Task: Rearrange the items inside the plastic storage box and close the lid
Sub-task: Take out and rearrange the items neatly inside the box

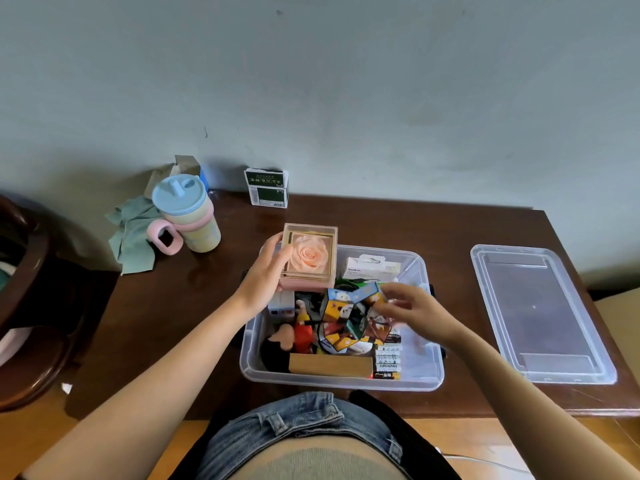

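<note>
Two hands work over the open plastic storage box (429, 382), which stands on the dark wooden table (194, 320) in front of the person. The fingers (277, 242) of the left hand (265, 275) are curled around the left side of a clear rose box (310, 256) with a peach flower inside, and hold it above the far left corner of the storage box. The right hand (414, 306) pinches the upper edge of a colourful folded cube toy (349, 318), which is in the middle of the box; the fingertips are blurred. Inside the box there are also a small doll (294, 336) at the left, a wooden block (330, 364) along the near wall, a row of batteries (388, 360) beside it, and a white package (372, 268) at the far side. The transparent lid (540, 313) lies flat on the table, to the right of the box and apart from it. At the far left of the table stand a pastel cup (188, 213) and a green cloth (133, 233), and a green and white carton (266, 187) stands against the wall.
</note>
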### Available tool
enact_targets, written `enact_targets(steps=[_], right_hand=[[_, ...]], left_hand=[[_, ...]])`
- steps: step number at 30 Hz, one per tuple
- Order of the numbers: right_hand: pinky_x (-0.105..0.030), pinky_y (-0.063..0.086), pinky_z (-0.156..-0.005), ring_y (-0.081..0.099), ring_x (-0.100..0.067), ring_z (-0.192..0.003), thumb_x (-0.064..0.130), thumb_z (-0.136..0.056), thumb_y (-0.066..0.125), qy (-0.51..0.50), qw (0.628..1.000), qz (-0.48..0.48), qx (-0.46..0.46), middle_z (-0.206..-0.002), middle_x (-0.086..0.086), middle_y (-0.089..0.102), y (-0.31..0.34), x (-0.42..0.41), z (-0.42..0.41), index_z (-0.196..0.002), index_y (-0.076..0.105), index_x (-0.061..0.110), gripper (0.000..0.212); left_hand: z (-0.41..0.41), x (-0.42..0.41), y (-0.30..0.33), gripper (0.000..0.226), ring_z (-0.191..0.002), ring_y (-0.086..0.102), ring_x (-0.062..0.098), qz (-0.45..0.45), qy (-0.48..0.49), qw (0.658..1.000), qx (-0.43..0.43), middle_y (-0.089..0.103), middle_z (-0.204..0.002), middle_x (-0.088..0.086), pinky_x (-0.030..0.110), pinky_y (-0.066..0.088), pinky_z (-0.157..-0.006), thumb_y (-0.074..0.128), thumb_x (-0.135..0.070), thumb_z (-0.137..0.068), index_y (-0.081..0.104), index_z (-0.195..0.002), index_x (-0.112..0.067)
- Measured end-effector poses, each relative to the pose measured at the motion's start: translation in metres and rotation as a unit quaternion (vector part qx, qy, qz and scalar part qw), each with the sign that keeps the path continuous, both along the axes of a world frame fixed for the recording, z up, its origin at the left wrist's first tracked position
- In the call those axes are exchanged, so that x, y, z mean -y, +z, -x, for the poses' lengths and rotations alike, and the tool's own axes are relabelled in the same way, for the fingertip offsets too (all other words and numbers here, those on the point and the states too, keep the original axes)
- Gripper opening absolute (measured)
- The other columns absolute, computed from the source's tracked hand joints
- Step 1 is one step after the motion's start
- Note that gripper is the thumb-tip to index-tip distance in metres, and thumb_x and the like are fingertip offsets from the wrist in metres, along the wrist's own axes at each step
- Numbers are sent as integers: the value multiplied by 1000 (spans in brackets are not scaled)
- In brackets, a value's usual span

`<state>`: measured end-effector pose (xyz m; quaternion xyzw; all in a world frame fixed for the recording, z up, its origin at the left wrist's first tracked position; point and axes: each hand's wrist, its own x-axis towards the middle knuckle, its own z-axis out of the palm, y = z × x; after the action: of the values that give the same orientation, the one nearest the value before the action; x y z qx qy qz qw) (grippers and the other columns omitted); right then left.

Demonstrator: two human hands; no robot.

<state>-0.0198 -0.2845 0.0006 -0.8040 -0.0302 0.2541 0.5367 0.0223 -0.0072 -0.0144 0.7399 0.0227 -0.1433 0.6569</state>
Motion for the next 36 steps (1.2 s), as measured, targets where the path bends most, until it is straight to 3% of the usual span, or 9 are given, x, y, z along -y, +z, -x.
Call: enact_targets(steps=[3,8,11,15,19,23,30,34,36], right_hand=[[-20,53,-68,68,-10,-86,13,-91,59,-61,995,-82,-15,-99,0,71,6,2,-5,-107,64,17,18],[-25,56,-77,68,-13,-89,27,-90,58,-128,980,-145,-51,-100,-4,70,2,-8,-12,-112,64,16,26],[-25,56,-71,67,-14,-82,19,-95,55,-183,974,-99,-94,-94,-4,69,-11,-21,-19,-106,64,10,17],[-35,53,-91,64,-21,-88,11,-95,53,-176,976,-14,-126,-96,-18,67,-28,-42,-22,-99,65,0,16],[-36,54,-76,68,-23,-73,32,-96,51,-74,967,239,-53,-82,-14,73,-33,-54,-23,-87,68,-3,40],[-30,45,-58,54,-18,-59,32,-93,52,10,927,376,3,-62,-7,61,-22,-63,-23,-64,53,12,35],[-18,50,-74,63,-3,-83,25,-89,62,280,935,206,70,-100,9,70,12,-94,-13,-104,70,20,18],[-29,48,-89,57,-16,-108,18,-87,62,394,863,273,160,-124,3,61,-2,-132,-17,-126,59,21,39],[-36,50,-87,53,-19,-116,19,-88,59,468,793,321,220,-131,3,54,-11,-153,-19,-131,52,24,44]], left_hand=[[-3,-1,-7,22,-84,64,3,79,61,995,-19,64,-107,0,13,48,-58,32,-33,-103,47,-120,-29],[-6,-3,-10,39,-68,63,3,135,124,981,-66,68,-100,2,19,44,-50,33,-46,-99,50,-124,-20],[-6,-6,-12,34,-66,64,5,171,142,973,-65,69,-94,0,19,42,-48,32,-45,-100,52,-116,-23],[-5,-8,-12,42,-64,63,6,159,123,978,-60,67,-99,7,21,43,-45,30,-41,-102,48,-128,-13],[-1,-8,-12,40,-70,64,5,145,99,984,-36,63,-105,10,21,42,-46,31,-38,-102,43,-131,-12],[3,-8,-8,45,-82,64,4,129,70,989,-10,64,-106,-1,22,43,-49,37,-48,-88,43,-126,-25],[3,-11,-8,50,-92,67,12,161,79,984,-7,68,-107,-5,27,49,-53,48,-56,-82,44,-124,-29],[2,-15,-10,53,-89,68,13,186,77,979,-23,70,-103,-5,24,49,-48,54,-59,-76,46,-120,-31],[2,-16,-11,54,-95,67,16,196,86,976,-28,69,-107,-2,32,52,-61,54,-58,-77,47,-121,-28]])
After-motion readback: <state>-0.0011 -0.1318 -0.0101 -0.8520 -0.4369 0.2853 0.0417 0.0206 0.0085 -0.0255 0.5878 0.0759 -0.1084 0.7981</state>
